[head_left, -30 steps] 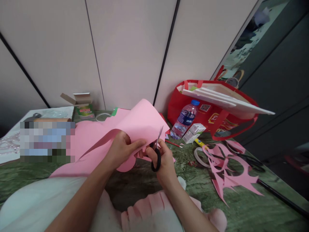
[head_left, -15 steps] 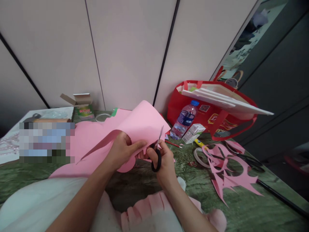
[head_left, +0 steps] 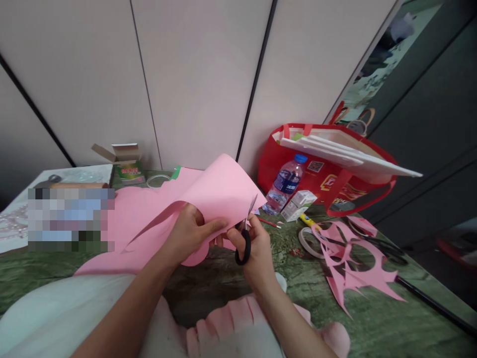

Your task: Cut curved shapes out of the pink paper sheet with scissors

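A large sheet of pink paper (head_left: 219, 189) curls upward in front of me, its left part spread flat over the surface. My left hand (head_left: 194, 229) pinches the sheet near its lower edge, thumb on top and the other fingers partly hidden beneath. In my right hand (head_left: 257, 243) is a pair of scissors (head_left: 243, 248) with black handles. One silver blade points up in front of the paper near its right corner; the other blade is mostly hidden, and I cannot tell how wide the blades stand apart.
Behind on the right stand a red bag (head_left: 268, 159) holding white boards, a water bottle (head_left: 285, 184) and a small white carton (head_left: 299, 206). Pink paper scraps (head_left: 367, 271), a tape roll (head_left: 311, 243) and a glue stick (head_left: 308, 222) lie at right. An opened green box (head_left: 130, 171) stands back left.
My right hand and the scissors have shifted slightly to the right, along with the paper's right corner. The left hand keeps its pinch, almost unmoved.
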`<state>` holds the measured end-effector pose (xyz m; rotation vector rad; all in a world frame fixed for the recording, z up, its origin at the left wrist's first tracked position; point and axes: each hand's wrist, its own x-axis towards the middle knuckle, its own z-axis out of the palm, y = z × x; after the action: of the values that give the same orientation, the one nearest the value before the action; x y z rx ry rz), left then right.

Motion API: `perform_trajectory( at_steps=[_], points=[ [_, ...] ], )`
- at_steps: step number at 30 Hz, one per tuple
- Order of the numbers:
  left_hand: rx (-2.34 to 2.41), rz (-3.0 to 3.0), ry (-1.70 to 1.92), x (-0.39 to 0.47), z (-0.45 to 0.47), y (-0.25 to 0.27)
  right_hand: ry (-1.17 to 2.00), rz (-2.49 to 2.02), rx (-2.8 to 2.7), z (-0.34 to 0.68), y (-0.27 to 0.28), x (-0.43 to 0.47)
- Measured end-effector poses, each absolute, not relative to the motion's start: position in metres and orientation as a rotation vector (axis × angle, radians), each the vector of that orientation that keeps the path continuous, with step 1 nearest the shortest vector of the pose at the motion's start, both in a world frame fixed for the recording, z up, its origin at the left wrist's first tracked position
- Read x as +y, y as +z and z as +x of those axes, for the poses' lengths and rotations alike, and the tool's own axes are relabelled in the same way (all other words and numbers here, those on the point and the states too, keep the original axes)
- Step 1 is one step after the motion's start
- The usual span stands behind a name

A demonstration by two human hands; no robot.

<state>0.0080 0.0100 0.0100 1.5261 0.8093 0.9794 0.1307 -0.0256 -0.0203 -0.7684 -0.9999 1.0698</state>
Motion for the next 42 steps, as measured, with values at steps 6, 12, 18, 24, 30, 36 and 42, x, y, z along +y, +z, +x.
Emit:
perform_trajectory(
  at_steps=[6, 12, 18, 24, 30, 36, 42],
  points=[
    [0.802, 1.527, 0.989, 0.0093, 0.0073, 0.0109, 1.071, -0.766, -1.011, 0.1304, -0.0219, -0.0253],
    [0.791, 1.531, 0.978, 0.0096, 0.0074, 0.0102, 1.037, -0.836, -0.987, 0.1305, -0.0208, -0.0255],
    [0.793, 1.529, 0.976, 0.0098, 0.0069, 0.0106, 1.048, -0.842, -0.963, 0.1300, -0.0213, -0.0258],
    [0.833, 1.543, 0.973, 0.0093, 0.0067, 0.0114, 1.079, -0.821, -0.984, 0.1301, -0.0218, -0.0255],
    [0.803, 1.536, 0.984, 0.0099, 0.0069, 0.0099, 1.087, -0.826, -0.995, 0.1308, -0.0206, -0.0265],
    [0.778, 1.549, 0.976, 0.0109, 0.0048, 0.0100, 1.107, -0.792, -0.984, 0.1299, -0.0216, -0.0253],
    [0.757, 1.548, 0.969, 0.0113, 0.0047, 0.0111, 1.106, -0.822, -0.974, 0.1309, -0.0200, -0.0264]
  ],
)
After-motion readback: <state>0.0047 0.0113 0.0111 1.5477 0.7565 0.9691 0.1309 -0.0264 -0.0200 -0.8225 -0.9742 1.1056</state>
